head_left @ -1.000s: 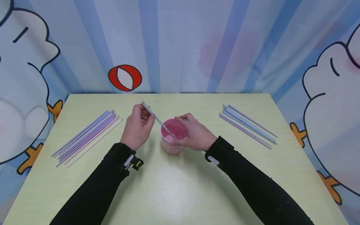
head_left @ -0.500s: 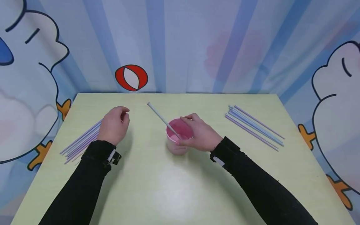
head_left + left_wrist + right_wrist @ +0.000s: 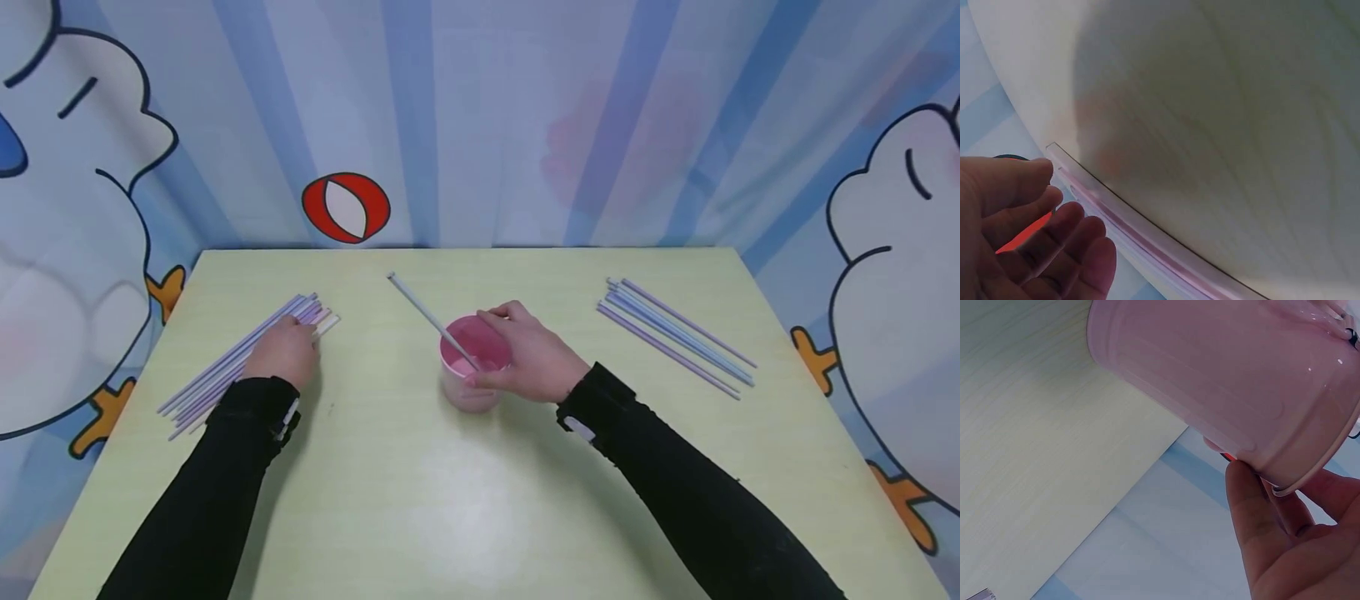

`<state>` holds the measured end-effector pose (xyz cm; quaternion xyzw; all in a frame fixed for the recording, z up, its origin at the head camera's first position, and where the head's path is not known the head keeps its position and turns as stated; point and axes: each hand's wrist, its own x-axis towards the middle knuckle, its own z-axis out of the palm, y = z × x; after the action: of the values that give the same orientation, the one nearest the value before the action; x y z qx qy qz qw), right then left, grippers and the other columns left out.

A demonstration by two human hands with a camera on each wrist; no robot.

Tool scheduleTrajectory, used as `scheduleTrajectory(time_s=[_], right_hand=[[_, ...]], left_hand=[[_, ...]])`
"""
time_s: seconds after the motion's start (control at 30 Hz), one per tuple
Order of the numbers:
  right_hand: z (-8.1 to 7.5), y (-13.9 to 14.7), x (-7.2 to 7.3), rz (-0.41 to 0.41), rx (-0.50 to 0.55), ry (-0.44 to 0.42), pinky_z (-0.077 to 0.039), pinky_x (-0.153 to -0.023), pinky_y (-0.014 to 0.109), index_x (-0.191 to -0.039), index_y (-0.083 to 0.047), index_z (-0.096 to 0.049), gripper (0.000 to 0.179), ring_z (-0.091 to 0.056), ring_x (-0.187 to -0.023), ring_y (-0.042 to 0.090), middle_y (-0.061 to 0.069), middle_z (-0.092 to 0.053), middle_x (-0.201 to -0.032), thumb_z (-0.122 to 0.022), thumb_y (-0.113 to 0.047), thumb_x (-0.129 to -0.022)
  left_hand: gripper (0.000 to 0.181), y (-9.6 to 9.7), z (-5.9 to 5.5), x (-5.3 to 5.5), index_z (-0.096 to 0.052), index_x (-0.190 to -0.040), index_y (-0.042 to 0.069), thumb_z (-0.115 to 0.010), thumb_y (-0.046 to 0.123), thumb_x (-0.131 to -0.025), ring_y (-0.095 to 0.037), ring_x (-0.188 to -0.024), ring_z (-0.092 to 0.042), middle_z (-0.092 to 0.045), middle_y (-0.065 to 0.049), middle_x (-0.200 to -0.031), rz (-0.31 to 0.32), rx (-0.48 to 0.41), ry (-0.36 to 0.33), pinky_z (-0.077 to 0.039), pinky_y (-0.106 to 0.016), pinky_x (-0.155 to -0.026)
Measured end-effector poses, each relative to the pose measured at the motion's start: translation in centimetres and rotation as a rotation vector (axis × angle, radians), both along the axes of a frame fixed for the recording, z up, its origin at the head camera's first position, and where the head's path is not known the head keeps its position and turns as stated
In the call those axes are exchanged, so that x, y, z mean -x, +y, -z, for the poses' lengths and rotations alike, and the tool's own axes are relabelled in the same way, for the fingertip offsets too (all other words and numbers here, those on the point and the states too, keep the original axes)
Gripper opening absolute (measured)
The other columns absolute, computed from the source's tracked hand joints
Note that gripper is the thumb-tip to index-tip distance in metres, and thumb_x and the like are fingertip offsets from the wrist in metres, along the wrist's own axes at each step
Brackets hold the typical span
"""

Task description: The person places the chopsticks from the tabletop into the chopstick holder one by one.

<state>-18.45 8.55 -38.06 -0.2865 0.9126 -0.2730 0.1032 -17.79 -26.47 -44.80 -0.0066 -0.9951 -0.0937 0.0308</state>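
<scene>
In the head view my right hand [image 3: 528, 354] grips the rim of a pink cup [image 3: 468, 393] standing on the table. A single pale grey-blue straw [image 3: 420, 304] leans in the cup, its upper end jutting out to the left. In the right wrist view, fingers [image 3: 1250, 506] press the side of the cup [image 3: 1210, 369] near its rim. At the left, my left hand [image 3: 283, 354] is over a bundle of purple, pink and white straws [image 3: 217, 371]. Its fingers are loosely bent beside the straws [image 3: 1141, 240] in the left wrist view, with nothing seen between them.
On the right of the table [image 3: 465, 517] lies a second, smaller group of blue and purple straws [image 3: 675, 333]. A blue striped curtain [image 3: 487, 125] with cartoon figures hangs behind the table's far edge.
My left hand has let go of the grey-blue straw, which now leans in the cup. It has moved left and down to the left bundle. The right hand stays on the cup.
</scene>
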Motion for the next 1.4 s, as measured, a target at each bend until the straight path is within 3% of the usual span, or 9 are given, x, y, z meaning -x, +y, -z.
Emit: scheduleTrajectory(time_s=[0.37, 0.57, 0.7, 0.87, 0.97, 1.07, 1.23, 1.4], right_hand=[[-0.1, 0.2, 0.0, 0.014, 0.005, -0.006, -0.056, -0.085, 0.031, -0.144, -0.006, -0.048, 0.084, -0.056, -0.112, 0.022, 0.007, -0.045, -0.133, -0.080, -0.044, -0.076], [0.0, 0.1, 0.0, 0.016, 0.012, -0.016, -0.056, -0.085, 0.032, -0.144, -0.006, -0.047, 0.085, -0.055, -0.113, 0.022, 0.007, -0.044, -0.134, -0.081, -0.043, -0.076], [0.2, 0.0, -0.1, 0.017, 0.012, -0.022, -0.057, -0.084, 0.032, -0.144, -0.007, -0.047, 0.085, -0.055, -0.112, 0.022, 0.007, -0.045, -0.134, -0.081, -0.043, -0.076], [0.2, -0.1, -0.3, 0.022, -0.008, -0.019, -0.057, -0.084, 0.031, -0.146, -0.007, -0.046, 0.086, -0.055, -0.113, 0.022, 0.007, -0.044, -0.135, -0.081, -0.043, -0.076], [0.0, -0.1, -0.3, 0.013, -0.025, -0.009, -0.056, -0.085, 0.031, -0.147, -0.007, -0.044, 0.087, -0.055, -0.113, 0.021, 0.007, -0.043, -0.136, -0.080, -0.044, -0.077], [-0.1, -0.2, -0.3, 0.008, -0.046, 0.002, -0.056, -0.086, 0.030, -0.148, -0.007, -0.043, 0.088, -0.054, -0.113, 0.020, 0.006, -0.043, -0.137, -0.079, -0.045, -0.077], [-0.1, -0.1, -0.1, 0.016, -0.051, 0.000, -0.056, -0.086, 0.030, -0.148, -0.007, -0.043, 0.087, -0.054, -0.113, 0.020, 0.006, -0.043, -0.136, -0.079, -0.045, -0.077], [0.1, 0.1, 0.1, 0.015, -0.058, 0.022, -0.055, -0.088, 0.030, -0.148, -0.007, -0.043, 0.089, -0.055, -0.114, 0.022, 0.006, -0.044, -0.134, -0.079, -0.047, -0.076]], left_hand=[[0.020, 0.9, -0.6, -0.4, -0.065, -0.106, -0.008, -0.049, -0.003, -0.097, -0.045, -0.085, -0.060, -0.059, -0.029, -0.097, 0.014, -0.001, -0.045, -0.052, -0.056, -0.072], [0.015, 0.8, -0.5, -0.5, -0.068, -0.095, -0.009, -0.053, -0.007, -0.093, -0.038, -0.083, -0.062, -0.066, -0.026, -0.089, 0.030, 0.009, -0.076, -0.052, -0.053, -0.076], [0.017, 0.8, -0.4, -0.7, -0.069, -0.099, -0.009, -0.054, -0.007, -0.092, -0.037, -0.086, -0.063, -0.069, -0.024, -0.094, 0.012, -0.029, -0.112, -0.051, -0.053, -0.080], [0.020, 0.9, -0.3, -0.7, -0.068, -0.107, -0.008, -0.055, -0.005, -0.093, -0.038, -0.092, -0.062, -0.068, -0.025, -0.100, 0.022, -0.036, -0.102, -0.051, -0.053, -0.083], [0.021, 1.4, -1.7, -0.8, -0.065, -0.112, -0.008, -0.057, -0.001, -0.095, -0.040, -0.096, -0.061, -0.066, -0.027, -0.104, 0.019, -0.064, -0.056, -0.050, -0.055, -0.083], [0.025, 2.1, -4.1, -1.0, -0.060, -0.117, -0.010, -0.059, 0.005, -0.096, -0.040, -0.091, -0.059, -0.062, -0.028, -0.104, -0.002, -0.139, -0.004, -0.052, -0.055, -0.080], [0.035, 3.1, -8.1, -1.8, -0.047, -0.128, -0.009, -0.053, 0.013, -0.101, -0.037, -0.082, -0.055, -0.055, -0.024, -0.103, -0.059, -0.308, 0.073, -0.054, -0.051, -0.070], [0.042, 3.8, -10.6, -2.7, -0.039, -0.135, -0.003, -0.046, 0.024, -0.104, -0.035, -0.089, -0.059, -0.055, -0.022, -0.111, -0.104, -0.483, 0.184, -0.057, -0.052, -0.076]])
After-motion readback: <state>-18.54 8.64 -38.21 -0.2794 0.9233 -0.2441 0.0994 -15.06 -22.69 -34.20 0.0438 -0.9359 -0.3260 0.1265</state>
